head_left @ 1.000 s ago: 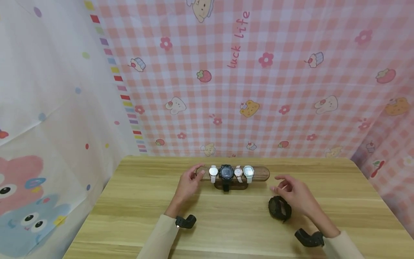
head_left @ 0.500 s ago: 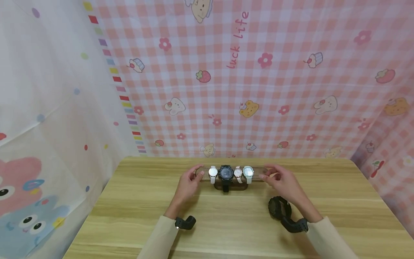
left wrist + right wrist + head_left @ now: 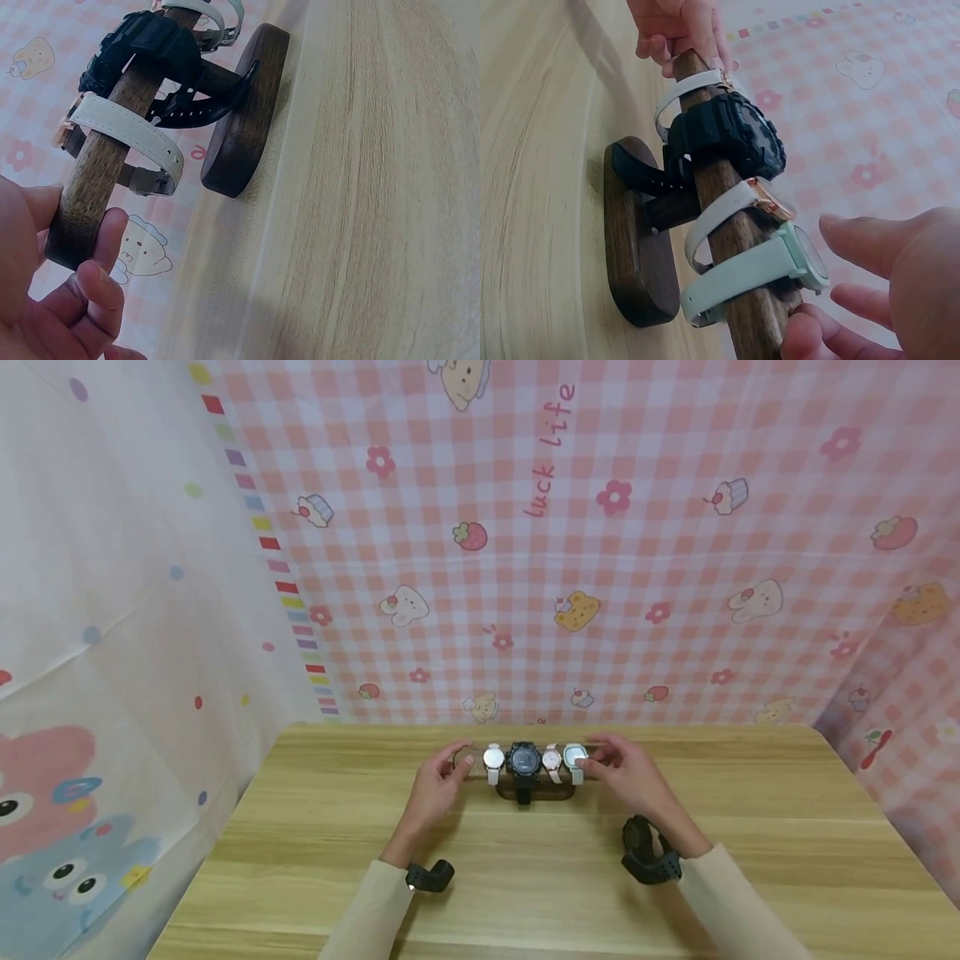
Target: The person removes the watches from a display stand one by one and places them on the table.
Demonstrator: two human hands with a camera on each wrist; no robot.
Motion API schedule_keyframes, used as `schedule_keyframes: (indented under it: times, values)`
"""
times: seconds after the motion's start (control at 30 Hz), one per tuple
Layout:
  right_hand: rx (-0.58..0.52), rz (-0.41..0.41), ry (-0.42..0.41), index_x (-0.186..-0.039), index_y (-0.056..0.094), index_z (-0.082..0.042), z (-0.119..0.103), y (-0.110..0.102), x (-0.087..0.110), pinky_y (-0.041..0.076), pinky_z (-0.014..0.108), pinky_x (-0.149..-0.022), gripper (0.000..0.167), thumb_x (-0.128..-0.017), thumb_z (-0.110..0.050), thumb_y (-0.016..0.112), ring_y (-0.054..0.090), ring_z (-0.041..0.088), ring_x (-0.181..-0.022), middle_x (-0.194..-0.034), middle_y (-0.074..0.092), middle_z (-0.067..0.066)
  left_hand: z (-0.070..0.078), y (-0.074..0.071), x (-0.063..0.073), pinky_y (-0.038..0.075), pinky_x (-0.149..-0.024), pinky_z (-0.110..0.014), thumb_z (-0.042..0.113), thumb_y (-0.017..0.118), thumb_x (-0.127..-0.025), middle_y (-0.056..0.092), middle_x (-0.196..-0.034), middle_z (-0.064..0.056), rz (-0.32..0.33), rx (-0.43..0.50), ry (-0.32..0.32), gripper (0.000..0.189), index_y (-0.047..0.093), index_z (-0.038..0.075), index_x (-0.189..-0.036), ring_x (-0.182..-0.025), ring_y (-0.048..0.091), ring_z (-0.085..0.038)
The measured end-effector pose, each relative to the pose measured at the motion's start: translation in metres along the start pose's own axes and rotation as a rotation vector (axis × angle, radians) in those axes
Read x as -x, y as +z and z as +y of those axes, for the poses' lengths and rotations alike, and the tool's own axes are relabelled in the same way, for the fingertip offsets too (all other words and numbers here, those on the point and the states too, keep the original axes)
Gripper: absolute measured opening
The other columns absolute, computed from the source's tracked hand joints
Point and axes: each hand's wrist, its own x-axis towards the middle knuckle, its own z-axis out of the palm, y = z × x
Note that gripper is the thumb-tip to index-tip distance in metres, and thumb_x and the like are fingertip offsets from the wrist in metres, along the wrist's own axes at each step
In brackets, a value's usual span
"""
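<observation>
A dark wooden watch stand (image 3: 641, 247) with a bar on a rounded base holds several watches. My left hand (image 3: 438, 783) pinches the bar's left end (image 3: 82, 202) between thumb and fingers. Beside it hangs a white-strapped watch (image 3: 493, 758), then a bulky black watch (image 3: 524, 761), then a rose-gold watch (image 3: 552, 760) with a pale strap. Rightmost is a mint-green watch (image 3: 742, 277). My right hand (image 3: 628, 781) is at that watch, fingers loosely bent, thumb beside its face and fingertips (image 3: 804, 334) at the bar just past it.
Another black watch (image 3: 637, 837) lies on the wooden table (image 3: 525, 877) below my right forearm, partly hidden by the black wrist camera mount (image 3: 652, 864). A pink checked cloth (image 3: 480, 568) hangs behind the table, with a white printed cloth (image 3: 150, 610) at the left.
My right hand has moved left from above the loose black watch, over the bar's right end, to the mint-green watch. The left hand has stayed at the bar's left end.
</observation>
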Motion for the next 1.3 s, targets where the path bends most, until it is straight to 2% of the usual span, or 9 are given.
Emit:
schedule_keyframes:
  times: [0.27,0.53,0.67,0.9,1.13,1.3]
  values:
    - [0.000,0.015,0.052,-0.129,0.060,-0.002,-0.004,0.009,-0.006,0.047,0.031,-0.067,0.047,-0.091,-0.025,0.073,0.059,0.018,-0.077,-0.089,0.066,0.008,0.000,-0.001,0.000,0.030,-0.045,-0.021,0.023,0.061,-0.100,0.061,-0.077,-0.029,-0.012,0.007,-0.008,0.036,0.062,0.012,-0.134,-0.052,0.039,-0.009]
    - [0.015,0.026,0.037,-0.127,0.062,-0.003,-0.008,0.011,-0.007,0.046,0.032,-0.065,0.041,-0.091,-0.018,0.072,0.059,0.022,-0.078,-0.086,0.065,0.009,0.001,-0.001,-0.002,0.031,-0.046,-0.021,0.024,0.060,-0.100,0.063,-0.080,-0.028,-0.020,0.002,-0.010,0.036,0.062,0.014,-0.134,-0.053,0.040,-0.010]
    - [0.017,0.019,0.029,-0.127,0.064,-0.004,-0.008,0.012,-0.007,0.046,0.032,-0.063,0.038,-0.091,-0.015,0.071,0.058,0.020,-0.076,-0.084,0.064,0.007,0.000,0.000,-0.001,0.032,-0.047,-0.021,0.024,0.061,-0.100,0.062,-0.079,-0.029,-0.016,-0.005,-0.008,0.036,0.062,0.013,-0.134,-0.054,0.041,-0.010]
    - [0.009,0.001,0.055,-0.128,0.064,-0.005,-0.007,0.013,-0.007,0.045,0.032,-0.063,0.036,-0.093,-0.015,0.069,0.056,0.018,-0.076,-0.085,0.063,0.006,0.000,0.000,0.000,0.034,-0.049,-0.022,0.023,0.062,-0.099,0.063,-0.077,-0.026,-0.005,-0.024,0.009,0.035,0.063,0.012,-0.132,-0.055,0.043,-0.008]
    - [-0.002,-0.006,0.078,-0.128,0.064,-0.006,-0.006,0.014,-0.008,0.045,0.032,-0.064,0.037,-0.093,-0.016,0.069,0.056,0.018,-0.076,-0.086,0.064,0.006,0.000,-0.002,0.001,0.033,-0.049,-0.022,0.024,0.062,-0.099,0.064,-0.079,-0.025,-0.007,-0.020,-0.005,0.033,0.064,0.017,-0.131,-0.056,0.043,-0.009]
    - [0.004,-0.014,0.099,-0.130,0.064,-0.007,-0.005,0.012,-0.010,0.045,0.032,-0.063,0.037,-0.094,-0.016,0.068,0.055,0.019,-0.075,-0.087,0.062,0.006,0.001,-0.002,-0.001,0.033,-0.049,-0.022,0.025,0.061,-0.100,0.063,-0.079,-0.026,-0.009,-0.020,-0.013,0.034,0.063,0.016,-0.133,-0.056,0.043,-0.010]
